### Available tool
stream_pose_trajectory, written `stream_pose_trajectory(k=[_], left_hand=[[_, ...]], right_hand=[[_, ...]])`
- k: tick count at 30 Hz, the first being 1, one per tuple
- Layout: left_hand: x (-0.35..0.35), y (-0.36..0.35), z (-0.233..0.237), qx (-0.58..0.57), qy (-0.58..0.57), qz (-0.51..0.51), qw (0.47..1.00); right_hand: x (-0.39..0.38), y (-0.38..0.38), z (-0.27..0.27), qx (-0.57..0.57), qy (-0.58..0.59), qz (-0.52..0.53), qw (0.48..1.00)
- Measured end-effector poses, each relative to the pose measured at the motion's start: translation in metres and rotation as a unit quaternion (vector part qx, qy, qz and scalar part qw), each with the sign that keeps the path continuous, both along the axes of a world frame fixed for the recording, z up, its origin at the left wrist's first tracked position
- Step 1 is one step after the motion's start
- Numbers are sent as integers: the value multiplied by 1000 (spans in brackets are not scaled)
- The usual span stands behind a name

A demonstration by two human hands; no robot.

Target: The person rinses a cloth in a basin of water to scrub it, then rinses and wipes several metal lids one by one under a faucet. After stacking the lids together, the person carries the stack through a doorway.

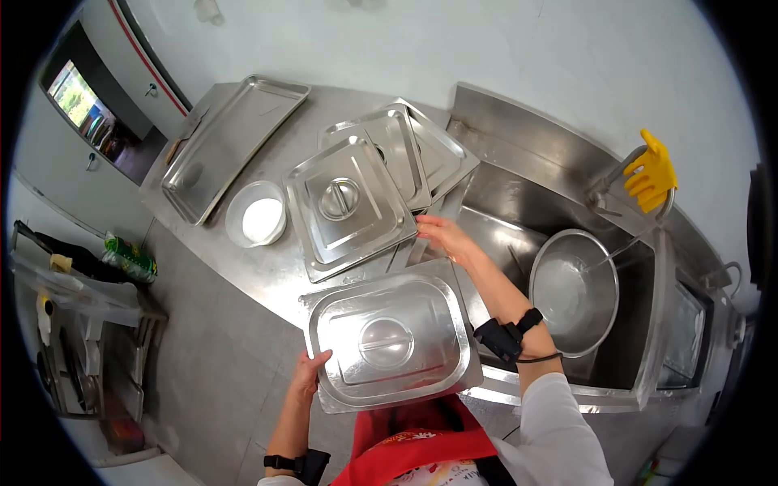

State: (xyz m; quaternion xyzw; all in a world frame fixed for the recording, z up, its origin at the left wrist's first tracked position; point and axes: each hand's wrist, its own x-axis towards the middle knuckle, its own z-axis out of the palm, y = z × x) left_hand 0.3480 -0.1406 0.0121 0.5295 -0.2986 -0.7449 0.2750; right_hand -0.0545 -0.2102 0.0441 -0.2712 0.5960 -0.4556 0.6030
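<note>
My left hand grips the left edge of a steel pan lid, its thumb on top. This lid is wet, shiny and tilted in front of my apron, with a round recessed handle in the middle. At the lower right corner of another steel lid on the counter, my right hand has its fingers closed at the edge. That lid overlaps further steel lids piled behind it.
A bowl with white contents and a long steel tray rest on the counter. Right of the lids, the sink holds a large metal basin with water running in. A yellow glove hangs on the faucet.
</note>
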Motion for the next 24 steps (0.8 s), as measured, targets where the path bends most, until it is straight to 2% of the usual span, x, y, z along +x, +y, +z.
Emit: stream_pose_trajectory(k=[2,5,11,14,17,19,20,22,24], left_hand=[[-1,-2,0,-4,8,-2,1000],[3,-2,-2,14,12,-6,1000],[4,-2,-4,33,21,-20,999],[-2,5,-4,44,27,-3,999],[0,12,-15,40,23,33,998],[4,19,-22,12,42,54,998],[3,22,-27,4,54,54,997],[-4,33,-18,30,70,66,995],[-10,42,-17,43,80,89,992]], right_hand=[[1,-12,1,10,14,10,1000],[5,-19,8,53,96,31,994],[6,-3,17,-25,-23,-160,987],[-37,15,3,-87,-82,-154,981],[-60,75,27,-98,-122,-258,953],[-76,128,27,-108,-132,-287,943],[-84,162,25,-112,-132,-311,934],[-89,235,18,-92,-149,-424,889],[-98,321,-1,-58,-164,-469,866]])
